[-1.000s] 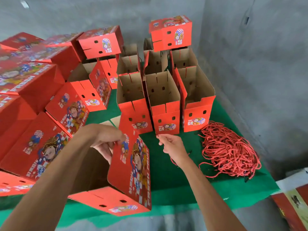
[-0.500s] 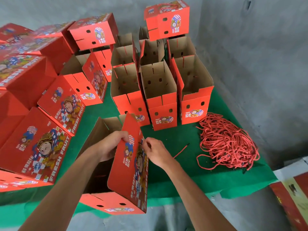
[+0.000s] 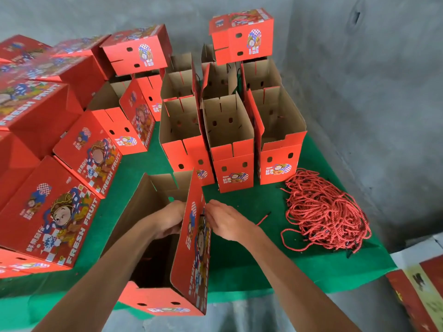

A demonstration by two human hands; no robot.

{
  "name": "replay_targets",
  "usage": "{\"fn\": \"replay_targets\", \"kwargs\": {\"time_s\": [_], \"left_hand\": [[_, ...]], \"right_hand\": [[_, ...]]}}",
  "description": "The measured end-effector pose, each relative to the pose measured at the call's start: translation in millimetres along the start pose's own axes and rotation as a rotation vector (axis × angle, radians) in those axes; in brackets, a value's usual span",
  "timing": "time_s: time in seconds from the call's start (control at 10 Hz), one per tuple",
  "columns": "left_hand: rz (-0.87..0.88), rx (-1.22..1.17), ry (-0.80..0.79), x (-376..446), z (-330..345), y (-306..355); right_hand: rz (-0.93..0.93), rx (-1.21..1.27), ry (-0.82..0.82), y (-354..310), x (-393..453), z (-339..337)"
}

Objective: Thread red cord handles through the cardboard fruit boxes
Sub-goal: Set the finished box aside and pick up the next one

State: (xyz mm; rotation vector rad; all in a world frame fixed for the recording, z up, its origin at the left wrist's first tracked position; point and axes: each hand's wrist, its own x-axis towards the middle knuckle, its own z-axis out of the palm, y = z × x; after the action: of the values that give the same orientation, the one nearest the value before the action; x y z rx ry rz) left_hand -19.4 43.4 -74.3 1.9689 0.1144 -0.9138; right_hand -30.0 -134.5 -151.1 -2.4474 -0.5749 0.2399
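Now the left hand (image 3: pixel 167 220) grips the open box's (image 3: pixel 191 267) red wall; right hand (image 3: pixel 227 221) pinches at its hole.

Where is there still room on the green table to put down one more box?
Bare green cloth shows between the right hand and the cord pile, and on toward the near edge. A smaller patch lies before the three open boxes. The left side is crowded with stacked boxes.
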Motion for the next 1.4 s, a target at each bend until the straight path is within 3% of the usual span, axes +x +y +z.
{"fn": "replay_targets", "kwargs": {"time_s": [0.2,0.4,0.5,0.6,0.7,0.8,0.9,1.0,1.1,1.2,1.3,1.4], "left_hand": [[0.069,0.136,0.049,-3.1,-0.2,1.8],[0.039,-0.024,0.129,-0.8,5.2,6.4],[0.043,0.189,0.204,-4.1,-4.7,4.4],[-0.014,0.238,0.253,-4.5,-16.5,4.8],[0.017,0.348,0.537,-6.4,-25.7,22.3],[0.333,0.305,0.893,-22.2,-23.3,53.4],[0.590,0.331,0.711,-39.2,-0.2,81.8],[0.572,0.350,0.405,-49.1,22.3,92.0],[0.531,0.292,0.339,-54.2,27.4,84.9],[0.538,0.147,0.171,-56.8,28.5,73.5],[0.554,0.118,0.178,-55.3,25.4,64.8],[0.502,-0.057,0.214,-51.7,21.3,62.0]], "right_hand": [[0.226,0.419,-0.088,3.5,8.2,9.6],[0.304,0.531,-0.030,4.0,6.3,17.4],[0.335,0.657,0.126,6.8,1.2,1.7],[0.318,0.953,0.252,7.9,-2.4,-35.9],[0.302,1.271,0.279,-3.2,-2.3,-77.2],[0.268,1.575,0.258,-23.8,-1.1,-106.5],[0.355,1.804,0.334,-50.0,6.9,-119.1],[0.516,1.937,0.544,-65.6,17.0,-122.6],[0.573,2.024,0.686,-69.5,19.5,-124.0],[0.564,2.114,0.807,-66.2,20.8,-121.1],[0.534,2.215,0.869,-62.2,25.1,-115.4],[0.557,1.778,0.829,-56.4,13.8,-111.3]]}}
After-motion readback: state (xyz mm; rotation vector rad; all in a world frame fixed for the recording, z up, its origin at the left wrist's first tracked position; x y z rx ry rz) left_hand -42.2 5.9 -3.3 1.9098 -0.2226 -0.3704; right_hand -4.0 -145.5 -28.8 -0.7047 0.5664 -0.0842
